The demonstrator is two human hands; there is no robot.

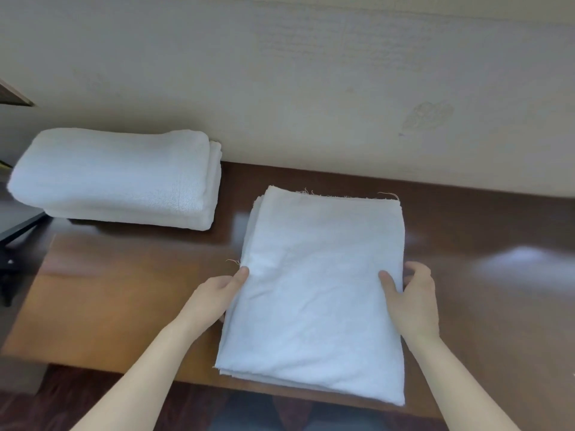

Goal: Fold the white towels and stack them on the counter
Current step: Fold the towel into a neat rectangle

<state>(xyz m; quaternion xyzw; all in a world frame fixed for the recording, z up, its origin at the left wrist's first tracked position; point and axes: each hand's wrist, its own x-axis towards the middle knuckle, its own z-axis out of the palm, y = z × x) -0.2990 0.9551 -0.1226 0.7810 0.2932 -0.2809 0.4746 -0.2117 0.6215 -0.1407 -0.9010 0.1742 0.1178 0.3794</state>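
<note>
A white towel (317, 284), folded into a long rectangle with frayed threads at its far edge, lies on the brown counter (124, 290); its near end hangs slightly over the front edge. My left hand (217, 295) pinches its left edge, thumb on top. At the right edge, my right hand (410, 301) grips the towel with the thumb on top and fingers curled at the side. A stack of folded white towels (118, 175) sits at the back left against the wall.
A beige wall (311, 88) runs along the counter's back. A dark metal frame (15, 231) stands off the counter's left end. Bare counter surface lies to the right of the towel and between it and the stack.
</note>
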